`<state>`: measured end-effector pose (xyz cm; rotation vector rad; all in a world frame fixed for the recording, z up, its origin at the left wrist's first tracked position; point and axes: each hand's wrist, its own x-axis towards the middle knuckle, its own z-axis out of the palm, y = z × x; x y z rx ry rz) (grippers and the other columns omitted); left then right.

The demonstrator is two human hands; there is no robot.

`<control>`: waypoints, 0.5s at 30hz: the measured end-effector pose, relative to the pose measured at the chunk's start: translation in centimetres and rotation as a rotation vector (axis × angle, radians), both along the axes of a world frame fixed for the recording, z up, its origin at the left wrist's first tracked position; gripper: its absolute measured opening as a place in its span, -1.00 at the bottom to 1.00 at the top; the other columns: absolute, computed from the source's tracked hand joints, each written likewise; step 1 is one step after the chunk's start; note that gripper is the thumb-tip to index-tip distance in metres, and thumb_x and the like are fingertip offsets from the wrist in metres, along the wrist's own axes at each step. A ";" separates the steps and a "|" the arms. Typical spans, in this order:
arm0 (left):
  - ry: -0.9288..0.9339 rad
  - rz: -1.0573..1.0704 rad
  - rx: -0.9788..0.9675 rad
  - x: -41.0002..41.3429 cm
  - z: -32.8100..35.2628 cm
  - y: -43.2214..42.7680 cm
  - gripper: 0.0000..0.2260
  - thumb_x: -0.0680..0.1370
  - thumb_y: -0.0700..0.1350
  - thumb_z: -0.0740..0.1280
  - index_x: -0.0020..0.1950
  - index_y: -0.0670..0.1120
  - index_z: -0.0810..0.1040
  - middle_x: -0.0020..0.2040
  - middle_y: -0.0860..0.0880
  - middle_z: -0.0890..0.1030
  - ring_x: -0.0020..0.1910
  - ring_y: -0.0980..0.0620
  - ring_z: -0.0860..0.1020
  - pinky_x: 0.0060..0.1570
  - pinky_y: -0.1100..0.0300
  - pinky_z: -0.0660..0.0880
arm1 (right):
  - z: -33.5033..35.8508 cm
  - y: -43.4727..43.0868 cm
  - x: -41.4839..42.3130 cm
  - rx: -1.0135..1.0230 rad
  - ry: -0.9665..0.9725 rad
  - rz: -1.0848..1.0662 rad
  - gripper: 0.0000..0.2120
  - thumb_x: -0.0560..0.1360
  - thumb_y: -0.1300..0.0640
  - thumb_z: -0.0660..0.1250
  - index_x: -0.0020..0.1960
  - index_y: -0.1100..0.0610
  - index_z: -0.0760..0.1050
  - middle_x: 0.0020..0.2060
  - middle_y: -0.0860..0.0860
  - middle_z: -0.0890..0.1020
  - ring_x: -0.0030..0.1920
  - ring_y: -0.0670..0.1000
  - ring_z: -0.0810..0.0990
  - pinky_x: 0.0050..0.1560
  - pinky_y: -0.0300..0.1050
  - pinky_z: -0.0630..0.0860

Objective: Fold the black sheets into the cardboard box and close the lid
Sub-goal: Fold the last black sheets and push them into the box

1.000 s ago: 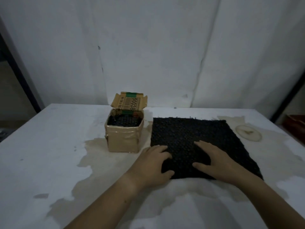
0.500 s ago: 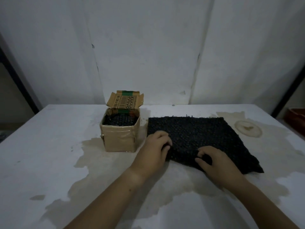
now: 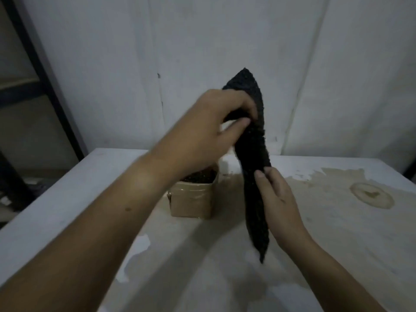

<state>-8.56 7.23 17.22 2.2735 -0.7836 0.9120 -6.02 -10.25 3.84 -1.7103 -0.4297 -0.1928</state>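
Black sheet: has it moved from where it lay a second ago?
Yes. The black sheet has risen off the table, right of the cardboard box, and hangs upright, held by the left hand and right hand.

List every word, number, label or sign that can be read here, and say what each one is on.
None can be read.
cardboard box: only a plain brown front shows; its top rear is hidden behind the left hand.
black sheet: no print.
table: only a round stain, not a sign.
wall: bare.
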 end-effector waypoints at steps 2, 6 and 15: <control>0.000 0.129 0.063 -0.9 0.2 3.7 -0.89 0.55 -0.24 0.32 0.00 -0.09 0.60 -0.12 0.15 0.54 -0.04 0.42 0.46 -0.05 0.56 0.32 | 0.4 1.9 1.5 -0.086 -0.046 0.069 -0.82 0.59 -0.09 0.24 -0.13 -0.05 0.49 0.01 -0.21 0.60 0.09 -0.27 0.54 -0.02 -0.36 0.41; 0.157 0.315 0.063 -2.8 -2.9 9.9 -0.86 0.55 -0.27 0.36 -0.03 -0.03 0.58 -0.15 0.16 0.56 -0.10 0.39 0.50 -0.13 0.53 0.36 | 0.4 4.8 4.3 -0.251 -0.086 0.169 -0.85 0.57 -0.02 0.32 -0.17 -0.07 0.51 0.37 -0.15 0.47 0.38 -0.27 0.35 0.31 -0.21 0.31; 0.606 0.408 0.008 -2.1 -10.7 14.8 -0.79 0.58 0.02 0.34 0.22 0.09 0.56 0.06 0.13 0.61 0.03 0.16 0.57 0.15 0.12 0.51 | -0.4 7.3 6.7 -0.698 -0.130 0.261 -0.59 0.50 -0.37 0.17 -0.17 -0.03 0.42 -0.15 0.00 0.57 -0.07 -0.01 0.55 -0.08 0.02 0.51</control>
